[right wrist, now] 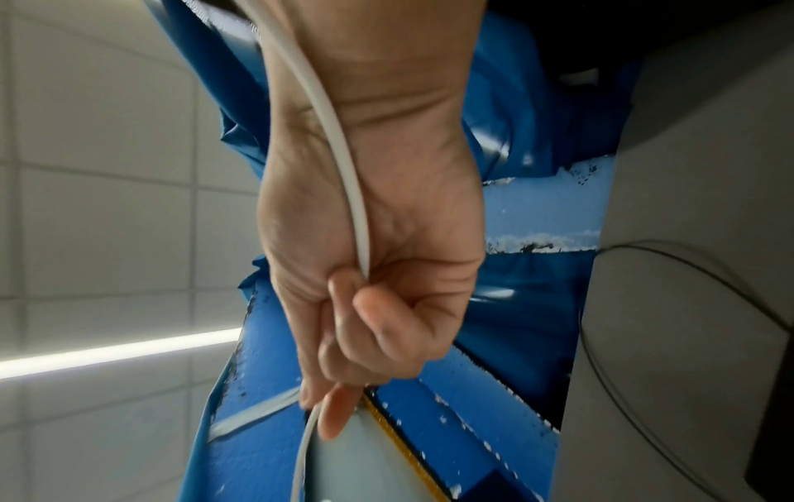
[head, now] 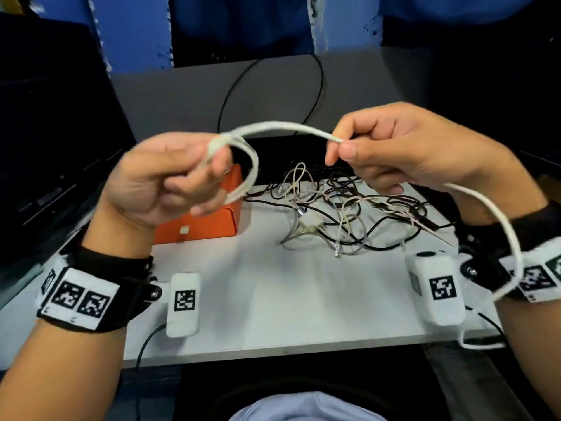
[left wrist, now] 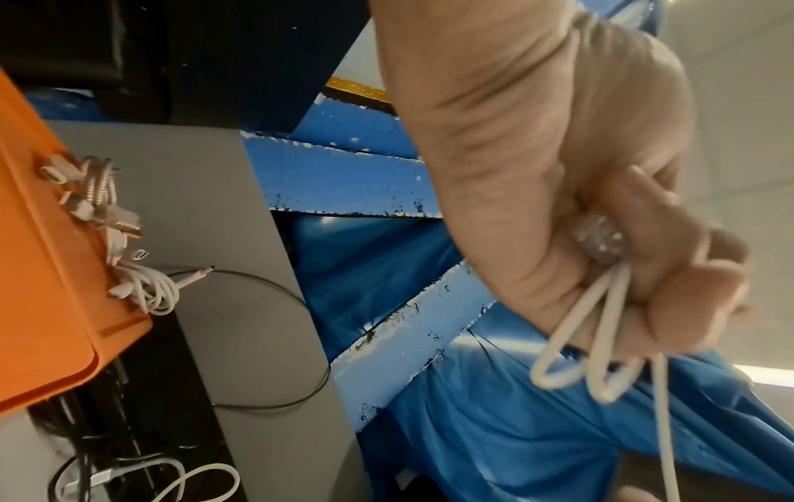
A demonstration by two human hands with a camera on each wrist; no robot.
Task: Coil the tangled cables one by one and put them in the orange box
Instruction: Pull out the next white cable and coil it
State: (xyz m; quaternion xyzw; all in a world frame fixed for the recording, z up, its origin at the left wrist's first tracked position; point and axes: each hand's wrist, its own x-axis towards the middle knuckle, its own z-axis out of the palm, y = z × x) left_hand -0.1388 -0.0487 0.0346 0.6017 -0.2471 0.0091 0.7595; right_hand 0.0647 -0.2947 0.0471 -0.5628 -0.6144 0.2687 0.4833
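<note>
A thick white cable [head: 282, 129] arcs in the air between both hands above the table. My left hand [head: 170, 177] grips a small coil of its loops [left wrist: 601, 336] and the clear plug [left wrist: 599, 243]. My right hand [head: 391, 150] pinches the same cable [right wrist: 343, 176] between thumb and forefinger; its tail runs down past the right wrist and off the table's front edge. The orange box [head: 209, 220] sits on the table behind my left hand, with coiled white and pink cables [left wrist: 129, 244] inside it. A tangle of black, white and brown cables [head: 349, 205] lies right of the box.
The white table [head: 288, 296] has bare surface in front of the tangle. A black cable [head: 270, 86] loops over the grey panel at the back. Dark equipment [head: 54, 147] stands to the left, and blue covering [head: 239, 22] hangs behind.
</note>
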